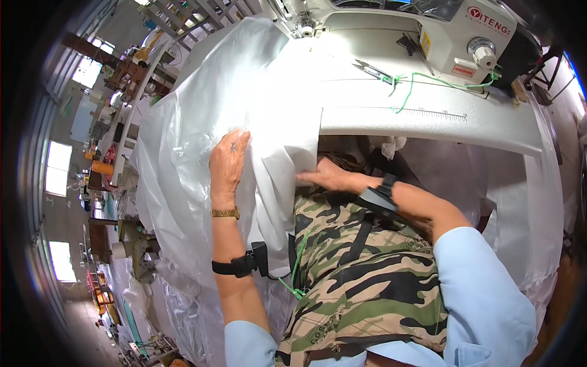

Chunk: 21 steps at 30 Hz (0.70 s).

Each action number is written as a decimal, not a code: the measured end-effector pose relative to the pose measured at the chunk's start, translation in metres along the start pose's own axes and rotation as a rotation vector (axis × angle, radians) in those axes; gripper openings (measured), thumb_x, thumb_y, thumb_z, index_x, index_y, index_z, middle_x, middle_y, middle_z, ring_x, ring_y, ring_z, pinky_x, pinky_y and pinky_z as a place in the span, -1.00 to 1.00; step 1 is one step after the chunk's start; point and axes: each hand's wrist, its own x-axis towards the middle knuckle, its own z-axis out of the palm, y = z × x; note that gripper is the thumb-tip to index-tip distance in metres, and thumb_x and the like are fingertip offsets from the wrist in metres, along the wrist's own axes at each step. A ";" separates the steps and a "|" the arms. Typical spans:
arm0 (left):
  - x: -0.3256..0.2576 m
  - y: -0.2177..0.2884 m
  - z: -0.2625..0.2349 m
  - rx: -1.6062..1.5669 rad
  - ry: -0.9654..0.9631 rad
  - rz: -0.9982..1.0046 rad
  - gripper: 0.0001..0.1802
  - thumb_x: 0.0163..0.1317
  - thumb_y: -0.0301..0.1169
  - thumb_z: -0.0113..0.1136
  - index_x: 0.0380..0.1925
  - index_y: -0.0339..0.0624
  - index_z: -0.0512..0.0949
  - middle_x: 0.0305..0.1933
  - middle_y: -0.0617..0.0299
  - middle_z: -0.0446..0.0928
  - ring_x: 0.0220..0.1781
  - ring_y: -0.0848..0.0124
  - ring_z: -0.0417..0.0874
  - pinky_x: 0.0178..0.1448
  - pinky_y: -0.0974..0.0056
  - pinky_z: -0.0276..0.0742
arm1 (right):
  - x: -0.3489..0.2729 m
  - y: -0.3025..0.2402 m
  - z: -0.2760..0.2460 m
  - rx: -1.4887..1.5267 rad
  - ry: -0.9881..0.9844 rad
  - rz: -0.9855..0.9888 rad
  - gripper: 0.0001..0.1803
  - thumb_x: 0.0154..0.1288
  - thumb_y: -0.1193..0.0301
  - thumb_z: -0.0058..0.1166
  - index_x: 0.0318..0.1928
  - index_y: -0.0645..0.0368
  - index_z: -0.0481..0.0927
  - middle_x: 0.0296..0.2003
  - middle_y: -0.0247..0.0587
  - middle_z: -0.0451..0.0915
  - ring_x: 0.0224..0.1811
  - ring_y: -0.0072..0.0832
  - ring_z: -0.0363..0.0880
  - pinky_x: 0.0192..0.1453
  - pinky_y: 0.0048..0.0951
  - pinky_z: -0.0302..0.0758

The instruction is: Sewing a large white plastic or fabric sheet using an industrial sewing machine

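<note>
A large sheet of white fabric (287,110) spreads over the sewing machine bed and hangs down in folds toward my lap. My left hand (227,162) is on its left part, fingers drawn together and closed on a fold; the fingertips are partly hidden. At the sheet's right edge is my right hand (330,175), slightly blurred. Its thumb lies over the cloth, while the other fingers are tucked behind the edge, closed on it. The sewing machine (489,46) stands just beyond, its needle area (304,25) above the far end of the fabric.
Thread snips (372,71) and loose green thread (422,76) lie on the machine bed. A dark small tool (411,45) rests near the machine's pillar. A camouflage apron (373,269) covers my lap. Cluttered workbenches (125,140) stand to the left.
</note>
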 end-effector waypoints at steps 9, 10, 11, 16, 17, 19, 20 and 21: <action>0.003 0.025 -0.018 -0.146 -0.038 -0.094 -0.27 0.38 0.14 0.09 0.13 -0.40 0.54 0.13 -0.17 0.60 0.15 0.02 0.64 0.27 0.11 0.50 | -0.144 -0.118 -0.013 0.460 -0.399 0.164 -0.40 0.30 0.17 0.24 0.20 0.33 0.50 -0.06 -0.21 0.61 -0.03 -0.47 0.53 0.08 -0.43 0.49; 0.003 0.029 -0.019 -0.226 0.042 -0.061 -0.28 0.37 0.11 0.13 0.19 -0.38 0.51 0.17 -0.16 0.58 0.16 0.04 0.64 0.28 0.10 0.49 | -0.145 -0.107 -0.012 0.462 -0.385 0.273 -0.39 0.31 0.15 0.25 0.20 0.35 0.51 -0.07 -0.21 0.62 -0.04 -0.50 0.54 0.07 -0.45 0.49; 0.001 0.032 -0.021 -0.220 0.048 -0.067 -0.28 0.37 0.11 0.13 0.19 -0.38 0.51 0.17 -0.16 0.58 0.16 0.04 0.64 0.28 0.10 0.49 | -0.148 -0.093 -0.005 0.549 -0.317 0.238 -0.46 0.35 0.19 0.23 0.16 0.36 0.54 -0.09 -0.24 0.63 -0.05 -0.57 0.55 0.07 -0.49 0.51; -0.012 0.051 -0.038 0.039 0.063 0.313 -0.45 0.19 -0.19 0.40 0.15 -0.17 0.57 0.28 0.09 0.52 0.28 0.15 0.51 0.45 0.03 0.32 | -0.154 -0.081 0.002 0.798 -0.077 0.151 -0.61 0.42 0.34 0.17 0.13 0.32 0.55 -0.04 -0.26 0.65 -0.02 -0.59 0.59 0.12 -0.49 0.54; -0.013 0.051 -0.036 0.040 0.058 0.316 -0.45 0.19 -0.19 0.40 0.15 -0.17 0.57 0.28 0.09 0.52 0.28 0.15 0.51 0.45 0.03 0.32 | -0.155 -0.081 0.001 0.766 -0.068 0.119 -0.60 0.42 0.33 0.18 0.14 0.32 0.54 -0.04 -0.25 0.65 -0.02 -0.59 0.59 0.12 -0.49 0.54; -0.015 0.046 -0.035 0.193 0.044 0.369 -0.60 0.11 -0.37 0.43 -0.02 -0.15 0.62 0.22 0.18 0.53 0.28 0.18 0.49 0.50 -0.04 0.24 | -0.157 -0.084 0.003 0.740 -0.052 0.081 -0.59 0.42 0.32 0.19 0.14 0.33 0.53 -0.03 -0.24 0.65 -0.02 -0.59 0.59 0.12 -0.49 0.53; -0.016 0.042 -0.037 0.194 0.039 0.376 -0.60 0.11 -0.37 0.43 -0.02 -0.15 0.62 0.22 0.18 0.53 0.28 0.18 0.49 0.50 -0.04 0.24 | -0.157 -0.086 0.006 0.756 -0.058 0.073 -0.59 0.41 0.32 0.19 0.14 0.33 0.54 -0.03 -0.23 0.65 -0.02 -0.59 0.59 0.11 -0.48 0.54; -0.015 0.041 -0.039 0.237 0.079 0.415 -0.68 0.10 -0.43 0.42 -0.11 -0.17 0.63 0.14 0.18 0.56 0.24 0.19 0.52 0.49 -0.06 0.26 | -0.157 -0.088 0.006 0.770 -0.059 0.065 -0.58 0.41 0.31 0.20 0.14 0.33 0.54 -0.03 -0.23 0.65 -0.02 -0.58 0.59 0.10 -0.48 0.54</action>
